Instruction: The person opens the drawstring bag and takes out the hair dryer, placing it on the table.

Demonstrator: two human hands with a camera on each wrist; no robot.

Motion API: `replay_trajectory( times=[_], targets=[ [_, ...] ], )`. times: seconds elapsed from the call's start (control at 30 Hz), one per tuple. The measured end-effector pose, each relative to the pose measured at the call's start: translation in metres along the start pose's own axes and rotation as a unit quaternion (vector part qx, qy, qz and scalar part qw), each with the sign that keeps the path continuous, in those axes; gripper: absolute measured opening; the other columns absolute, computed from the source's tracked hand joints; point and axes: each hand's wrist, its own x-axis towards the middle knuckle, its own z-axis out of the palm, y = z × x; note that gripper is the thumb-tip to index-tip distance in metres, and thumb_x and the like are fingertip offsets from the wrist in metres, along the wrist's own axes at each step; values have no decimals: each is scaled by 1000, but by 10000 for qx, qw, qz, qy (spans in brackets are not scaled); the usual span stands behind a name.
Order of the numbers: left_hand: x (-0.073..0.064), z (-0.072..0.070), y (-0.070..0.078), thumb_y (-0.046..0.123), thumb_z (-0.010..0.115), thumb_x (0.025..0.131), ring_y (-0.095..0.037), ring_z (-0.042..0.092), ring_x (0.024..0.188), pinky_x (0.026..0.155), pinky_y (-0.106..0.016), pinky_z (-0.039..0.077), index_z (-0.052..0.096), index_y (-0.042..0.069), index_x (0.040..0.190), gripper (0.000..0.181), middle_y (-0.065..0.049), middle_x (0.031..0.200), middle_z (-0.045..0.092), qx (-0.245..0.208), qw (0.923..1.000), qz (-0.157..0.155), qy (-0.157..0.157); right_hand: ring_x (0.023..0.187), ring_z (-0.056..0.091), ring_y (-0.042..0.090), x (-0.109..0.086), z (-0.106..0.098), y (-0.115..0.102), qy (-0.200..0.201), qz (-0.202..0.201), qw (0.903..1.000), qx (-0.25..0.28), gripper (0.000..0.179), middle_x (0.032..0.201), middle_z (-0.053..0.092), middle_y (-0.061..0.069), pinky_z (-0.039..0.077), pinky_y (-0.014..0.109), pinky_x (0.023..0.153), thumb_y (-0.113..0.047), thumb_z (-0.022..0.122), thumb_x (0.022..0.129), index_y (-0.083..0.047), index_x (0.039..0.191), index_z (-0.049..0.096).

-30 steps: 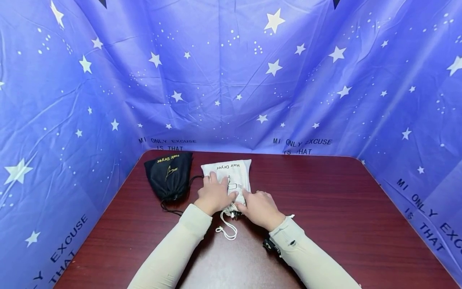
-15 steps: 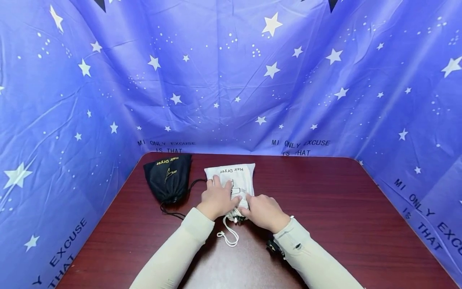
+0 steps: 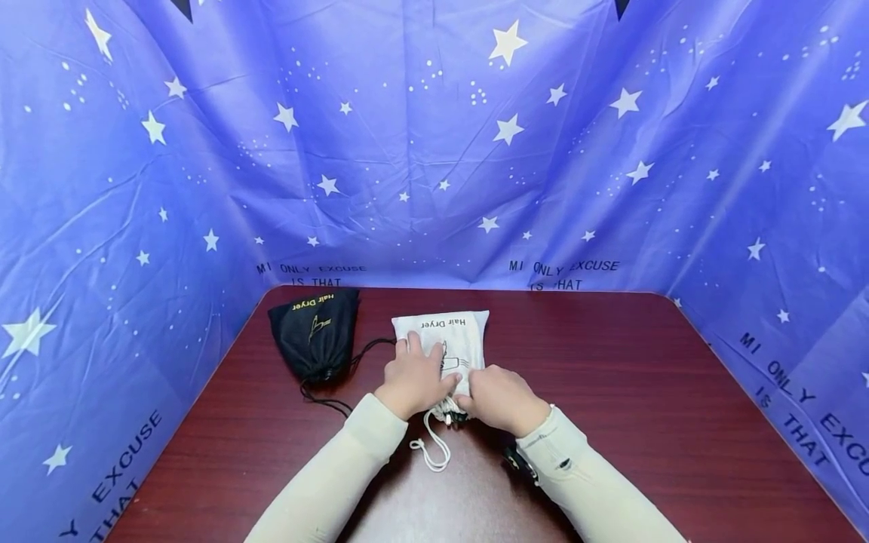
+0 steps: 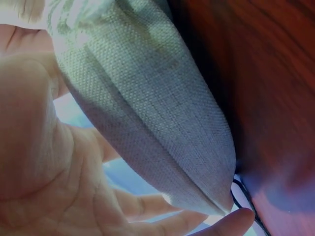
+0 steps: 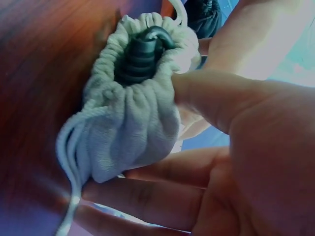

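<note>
A white drawstring bag (image 3: 468, 341) printed "Hair Dryer" lies flat on the table, its gathered mouth towards me. My left hand (image 3: 416, 377) rests on its left side, with the fingers spread and fairly straight. At the bag's right side near the mouth, my right hand (image 3: 504, 396) grips the cloth between thumb and fingers. Inside the mouth, a dark ribbed cord end (image 5: 140, 61) shows in the right wrist view; the rest of the contents is hidden. A white drawstring (image 3: 437, 452) trails from the mouth onto the table.
A black drawstring bag (image 3: 315, 335), also printed "Hair Dryer", lies at the back left, its black cord (image 3: 370, 348) reaching to the white bag. The dark red wooden table (image 3: 611, 354) is enclosed by blue star-patterned cloth (image 3: 421, 151) behind and at both sides.
Both hands and the white bag have shifted a little to the right, together with the drawstring. The black bag stays where it was; the head view has tilted slightly.
</note>
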Motion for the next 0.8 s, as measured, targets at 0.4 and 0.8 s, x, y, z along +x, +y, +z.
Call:
replay_trajectory(
  times=[0.4,0.8],
  targets=[
    [-8,1,6,68,54,96,-43,41,133,65,-49,58,46,21,155,75,-29,150,35,47,9999,159,-32,63,65,30,-7,-8,-4,-77,-92,9997,-230,41,65,65,8,52,52,56,-38,75,87,-19,57,53],
    [-11,-6,12,64,53,99,-47,35,143,72,-52,60,42,19,158,74,-33,158,28,-75,9993,270,-250,61,65,29,-9,-14,-5,-100,-80,9994,-330,41,66,67,8,53,53,57,-37,76,85,-18,57,53]
  ],
)
